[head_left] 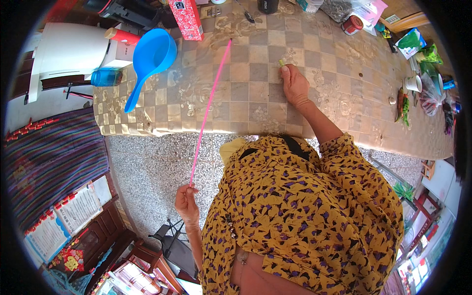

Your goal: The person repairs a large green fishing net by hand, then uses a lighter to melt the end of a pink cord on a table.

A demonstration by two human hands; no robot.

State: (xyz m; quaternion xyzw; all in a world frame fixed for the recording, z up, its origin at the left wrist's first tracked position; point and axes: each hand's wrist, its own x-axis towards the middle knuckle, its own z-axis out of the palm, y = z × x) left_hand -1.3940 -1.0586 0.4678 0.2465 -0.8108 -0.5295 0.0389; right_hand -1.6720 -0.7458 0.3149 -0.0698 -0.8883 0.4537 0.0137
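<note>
A long, thin pink stick (pixel 210 104) rises at a slant from my left hand (pixel 187 202), whose fingers pinch its near end beyond the front edge of the table. Its dark far tip shows over the tabletop, near a red patterned box. My right hand (pixel 295 87) is closed above the middle of the checked tablecloth (pixel 255 110). From its thumb and forefinger sticks out a small yellow-green piece (pixel 281 63); the rest of that piece is hidden in the fist, so I cannot tell its kind.
A blue ladle (pixel 153 54) lies on the left of the table, next to a blue jar (pixel 106 77). The red patterned box (pixel 187 19) stands at the back. On the right are a white cup (pixel 413 83), a red-labelled tin (pixel 352 25) and several plastic bags.
</note>
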